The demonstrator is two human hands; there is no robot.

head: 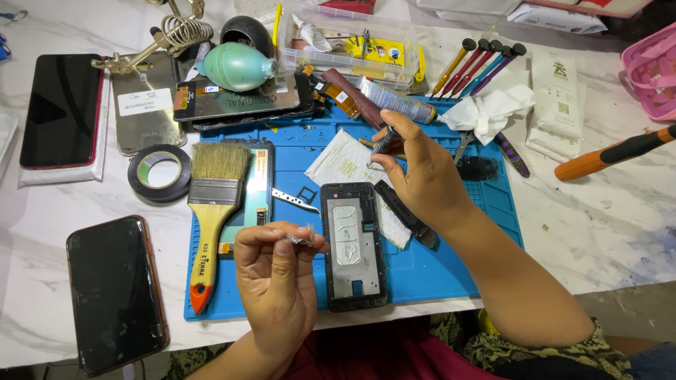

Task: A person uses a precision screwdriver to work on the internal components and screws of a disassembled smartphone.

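Head view, left fingers (299,241): pinched on a small silvery scrap (296,240).
Right fingers (386,149): closed on a thin dark tool (384,143).
Phone frame (353,246): long axis runs away from me, between hands, left hand (276,281) nearer.

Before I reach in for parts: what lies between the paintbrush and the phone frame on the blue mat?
In the head view, a phone screen and metal tweezers lie between the paintbrush and the phone frame.
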